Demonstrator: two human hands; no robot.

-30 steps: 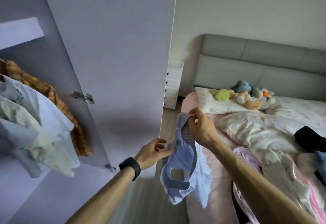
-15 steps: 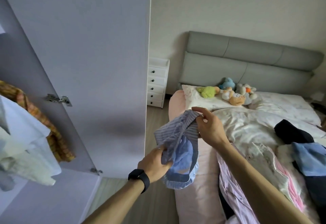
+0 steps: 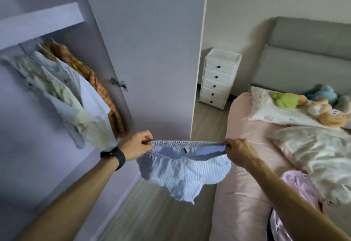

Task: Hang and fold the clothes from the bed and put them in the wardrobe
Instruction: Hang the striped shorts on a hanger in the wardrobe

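Striped shorts (image 3: 183, 172) stretched by waistband, left hand (image 3: 135, 146) and right hand (image 3: 239, 152) pinching ends; light pinch could slip, dropping them.

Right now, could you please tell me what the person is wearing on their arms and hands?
Both forearms are bare, no sleeves visible. The left wrist carries a black watch, and the left hand has a thin ring on one finger. The right hand shows nothing worn.

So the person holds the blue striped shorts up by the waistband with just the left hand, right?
Not just one. In the head view the left hand and the right hand each pinch one end of the waistband, holding the blue striped shorts up.
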